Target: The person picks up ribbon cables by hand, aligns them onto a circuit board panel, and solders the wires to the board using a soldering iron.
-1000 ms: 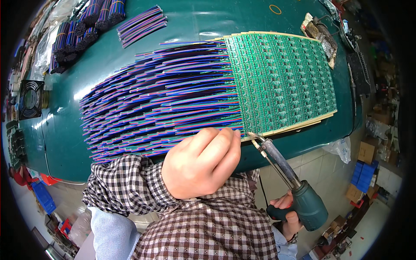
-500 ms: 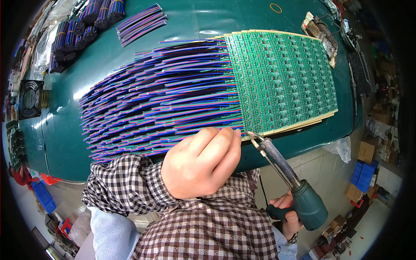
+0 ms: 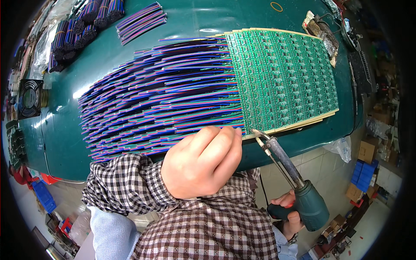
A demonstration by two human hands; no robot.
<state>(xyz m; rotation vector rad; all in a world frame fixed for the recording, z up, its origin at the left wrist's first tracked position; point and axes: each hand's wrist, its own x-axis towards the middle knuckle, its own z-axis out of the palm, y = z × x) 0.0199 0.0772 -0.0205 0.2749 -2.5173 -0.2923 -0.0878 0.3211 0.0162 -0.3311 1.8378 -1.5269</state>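
Observation:
My left hand (image 3: 203, 162) is closed, its fingers pinched at the near edge of a wide spread of blue, red, green and black wires (image 3: 160, 108). The pinched wire is mostly covered by the fingers. Those wires meet the left side of a panel of green circuit boards (image 3: 286, 78). A green-bodied soldering gun (image 3: 311, 208) is gripped by my right hand (image 3: 286, 212) at lower right, fingers wrapped round its handle. Its metal tip points up and left to the panel's near-left corner, just right of my left fingertips; whether it touches the board I cannot tell.
Tied wire bundles (image 3: 67, 41) and a loose wire bunch (image 3: 141, 22) lie at the far left of the green table (image 3: 60, 143). A small black fan (image 3: 31, 99) stands at the left edge. A stained metal holder (image 3: 321, 37) sits beyond the panel's right corner.
The soldering gun and my right hand have shifted slightly to the right, and its tip stands a little farther from my left fingertips. My left hand has hardly moved.

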